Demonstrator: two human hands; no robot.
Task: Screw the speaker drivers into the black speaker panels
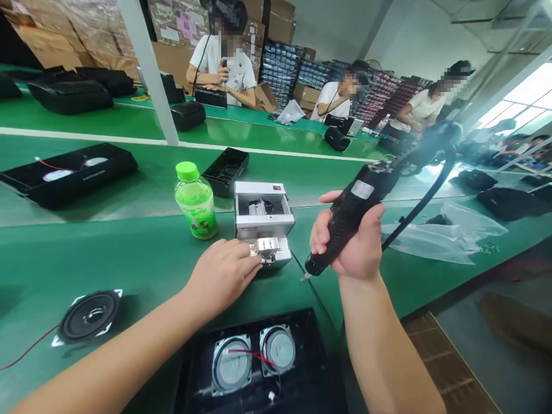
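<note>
My right hand (351,236) is wrapped round a black electric screwdriver (356,213), its bit slanting down to the left above the table. A cable and a hanging fitting run up from its rear end. My left hand (226,267) has its fingers bent together against the front of a silver-grey screw feeder (264,218), by the small metal block there; the fingertips are partly hidden. Nearest me lies a black speaker housing (198,374) with two round speakers (233,365) mounted in it, joined by red wires. The screwdriver bit touches nothing.
A green-capped bottle (195,201) stands left of the feeder, a black open case (226,171) behind it. One loose speaker (89,315) lies at left, near another black housing (69,172). Clear plastic bags (440,233) lie at right. Several people work across the green benches.
</note>
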